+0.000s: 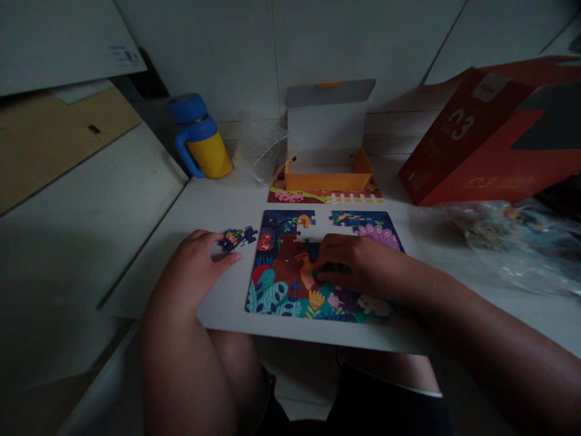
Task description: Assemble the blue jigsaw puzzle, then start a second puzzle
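Note:
A partly assembled jigsaw puzzle (281, 290) lies flat on the white table, showing plants, flowers and animals on a dark ground. Its upper middle has an open gap. My right hand (349, 260) reaches over it from the right, fingers bent and closed down on a puzzle piece (311, 248) just under the gap; the hand partly hides this piece. Left of the puzzle, my left hand (195, 260) has its fingers on a few loose puzzle pieces (237, 238), which look stacked or joined. The left thumb sits below them, a little apart from their edge.
Behind the puzzle, an orange box (329, 181) stands with its lid up, on a colourful picture sheet (290, 196). A blue and yellow flask (211, 154) and clear plastic (263, 148) are to its left. On the right are a red box (481, 139) and a plastic bag (494, 236).

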### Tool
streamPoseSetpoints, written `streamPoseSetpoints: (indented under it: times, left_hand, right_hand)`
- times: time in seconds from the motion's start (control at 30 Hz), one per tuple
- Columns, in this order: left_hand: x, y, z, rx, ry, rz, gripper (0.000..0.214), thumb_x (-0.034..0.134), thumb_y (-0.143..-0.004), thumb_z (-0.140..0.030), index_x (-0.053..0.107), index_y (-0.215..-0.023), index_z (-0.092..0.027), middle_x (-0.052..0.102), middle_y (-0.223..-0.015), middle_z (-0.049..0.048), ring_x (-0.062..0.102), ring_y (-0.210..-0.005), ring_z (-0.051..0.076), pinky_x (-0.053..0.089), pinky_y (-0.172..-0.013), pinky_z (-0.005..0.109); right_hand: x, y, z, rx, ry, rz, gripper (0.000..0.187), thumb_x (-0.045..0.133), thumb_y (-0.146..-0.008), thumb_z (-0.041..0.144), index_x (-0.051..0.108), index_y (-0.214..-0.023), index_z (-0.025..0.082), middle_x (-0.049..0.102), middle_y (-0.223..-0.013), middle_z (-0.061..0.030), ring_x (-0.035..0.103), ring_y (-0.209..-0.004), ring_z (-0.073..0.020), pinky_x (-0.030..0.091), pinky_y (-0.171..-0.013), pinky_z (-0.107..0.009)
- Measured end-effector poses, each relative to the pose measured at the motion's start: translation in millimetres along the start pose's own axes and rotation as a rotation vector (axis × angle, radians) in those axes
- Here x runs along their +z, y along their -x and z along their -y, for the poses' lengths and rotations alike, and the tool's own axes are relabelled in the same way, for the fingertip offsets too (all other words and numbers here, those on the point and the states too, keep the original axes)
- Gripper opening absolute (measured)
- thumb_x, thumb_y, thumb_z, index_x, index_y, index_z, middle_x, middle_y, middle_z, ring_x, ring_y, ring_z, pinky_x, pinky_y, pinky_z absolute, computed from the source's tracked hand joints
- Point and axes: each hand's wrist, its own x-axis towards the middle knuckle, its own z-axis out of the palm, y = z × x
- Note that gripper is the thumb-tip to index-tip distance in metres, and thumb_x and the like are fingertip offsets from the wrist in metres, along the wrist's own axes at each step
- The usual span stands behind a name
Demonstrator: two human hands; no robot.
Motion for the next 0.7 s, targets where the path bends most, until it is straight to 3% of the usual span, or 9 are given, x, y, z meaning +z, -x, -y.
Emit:
streamPoseSetpoints:
  times: [0.2,0.3,0.4,0.47,0.53,0.7]
  left_hand:
    - [3.6,-2,5,-0.03,0.079,-0.027,0.033,0.079,-0.089,-0.043,0.074,-0.109,-0.017,0.075,-0.115,0.0124,0.074,-0.106,0.032,0.059,-0.1,0.048]
    - [1.9,0,6,-0.028,0.092,-0.065,0.032,0.082,-0.088,-0.041,0.072,-0.108,-0.018,0.074,-0.114,0.0109,0.074,-0.1,0.03,0.061,-0.096,0.046]
    - [-2.2,2,-1,0.055,0.087,-0.158,0.029,0.082,-0.089,-0.037,0.07,-0.11,-0.02,0.072,-0.115,0.0087,0.073,-0.102,0.029,0.06,-0.097,0.046]
    - [-4.3,4,-14,0.148,0.107,-0.218,0.027,0.081,-0.091,-0.033,0.068,-0.111,-0.022,0.07,-0.117,0.007,0.072,-0.105,0.028,0.059,-0.099,0.045]
    - [-4.1,6,-33,0.265,0.143,-0.237,0.028,0.082,-0.092,-0.03,0.066,-0.113,-0.023,0.069,-0.117,0.006,0.07,-0.111,0.028,0.058,-0.102,0.044]
    - [8.4,16,-89,0.488,0.214,-0.139,0.038,0.086,-0.091,-0.023,0.063,-0.121,-0.023,0.067,-0.127,0.0078,0.066,-0.122,0.029,0.056,-0.107,0.048]
  right_hand:
    - [-5,3,-6,-0.049,-0.056,-0.143,0.022,0.062,-0.109,0.037,0.078,-0.109,0.022,0.075,-0.106,-0.0082,0.07,-0.094,-0.0214,0.053,-0.084,-0.035]
    - [-9,4,-8,-0.004,-0.099,-0.312,0.027,0.061,-0.109,0.044,0.076,-0.106,0.022,0.076,-0.1,-0.0076,0.07,-0.09,-0.0211,0.052,-0.079,-0.034]
    - [-11,5,-11,0.132,-0.152,-0.546,0.036,0.057,-0.11,0.052,0.076,-0.107,0.021,0.075,-0.098,-0.0076,0.069,-0.084,-0.0199,0.05,-0.072,-0.032]
    - [-10,6,-14,0.218,-0.206,-0.672,0.039,0.056,-0.11,0.056,0.075,-0.109,0.022,0.075,-0.097,-0.0075,0.067,-0.081,-0.0192,0.049,-0.069,-0.032]
    - [-9,5,-17,0.266,-0.274,-0.712,0.04,0.059,-0.108,0.058,0.074,-0.113,0.022,0.074,-0.097,-0.0073,0.065,-0.078,-0.0181,0.048,-0.066,-0.031]
    - [-7,2,-17,0.294,-0.413,-0.575,0.041,0.064,-0.104,0.058,0.071,-0.123,0.022,0.076,-0.105,-0.0081,0.065,-0.078,-0.0174,0.051,-0.067,-0.031]
